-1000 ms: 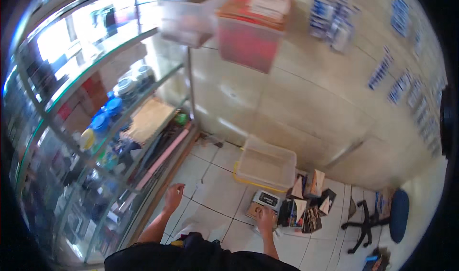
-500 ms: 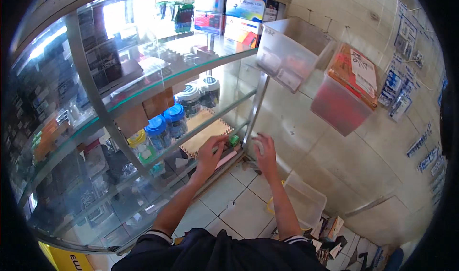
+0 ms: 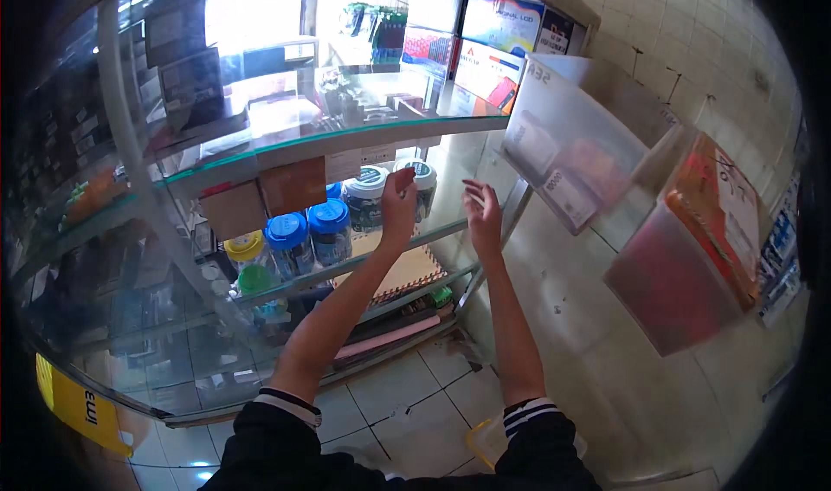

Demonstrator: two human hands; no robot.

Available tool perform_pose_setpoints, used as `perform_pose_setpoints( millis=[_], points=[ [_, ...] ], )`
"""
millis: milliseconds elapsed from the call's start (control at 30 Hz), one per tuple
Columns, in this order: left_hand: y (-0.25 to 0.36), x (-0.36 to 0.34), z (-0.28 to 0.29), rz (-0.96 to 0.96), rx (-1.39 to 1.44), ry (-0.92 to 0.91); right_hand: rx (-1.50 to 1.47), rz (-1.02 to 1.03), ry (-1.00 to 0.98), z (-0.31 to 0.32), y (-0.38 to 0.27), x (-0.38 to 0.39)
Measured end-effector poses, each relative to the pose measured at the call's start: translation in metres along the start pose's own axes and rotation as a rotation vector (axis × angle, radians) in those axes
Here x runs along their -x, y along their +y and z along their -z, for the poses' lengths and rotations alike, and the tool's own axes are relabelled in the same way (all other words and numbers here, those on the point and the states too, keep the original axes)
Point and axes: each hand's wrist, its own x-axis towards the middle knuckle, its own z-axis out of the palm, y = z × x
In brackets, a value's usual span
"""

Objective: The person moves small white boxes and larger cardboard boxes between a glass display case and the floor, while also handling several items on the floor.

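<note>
My left hand (image 3: pixel 399 207) is raised in front of the glass cabinet's middle shelf, close to two clear jars with pale lids, a left one (image 3: pixel 365 198) and a right one (image 3: pixel 421 177). It partly covers the right jar, and its fingers are loosely curved with nothing seen in them. To its right, near the cabinet's end post, my right hand (image 3: pixel 483 212) is held up with fingers apart, also without a visible object. Blue-lidded jars (image 3: pixel 287 235) stand left of the pale-lidded ones. A yellow-lidded jar (image 3: pixel 245 248) is farther left.
Below the jars lie a tan sheet with a patterned edge (image 3: pixel 402 274) and a long pink item (image 3: pixel 389 337). Boxes (image 3: pixel 502 23) fill the upper shelf's right end. Two translucent bins, one pale (image 3: pixel 571 145) and one reddish (image 3: pixel 671 270), hang at the wall on the right.
Both hands have risen from the cabinet's bottom corner to the height of the jars. My view has shifted, so the cabinet fills more of the picture and the bins look nearer.
</note>
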Motion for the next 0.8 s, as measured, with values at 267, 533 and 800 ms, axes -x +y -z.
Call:
perform_pose_setpoints(
  millis=[267, 533, 800],
  points=[
    [-0.066, -0.067, -0.045, 0.048, -0.141, 0.15, -0.066, -0.087, 0.026, -0.031, 0.076, -0.071],
    [-0.129, -0.121, -0.063, 0.006, -0.286, 0.064, 0.1, -0.137, -0.105, -0.055, 0.139, -0.124],
    [-0.159, -0.156, -0.061, -0.048, -0.342, -0.096, 0.312, -0.03, -0.234, -0.081, 0.178, -0.16]
  ],
)
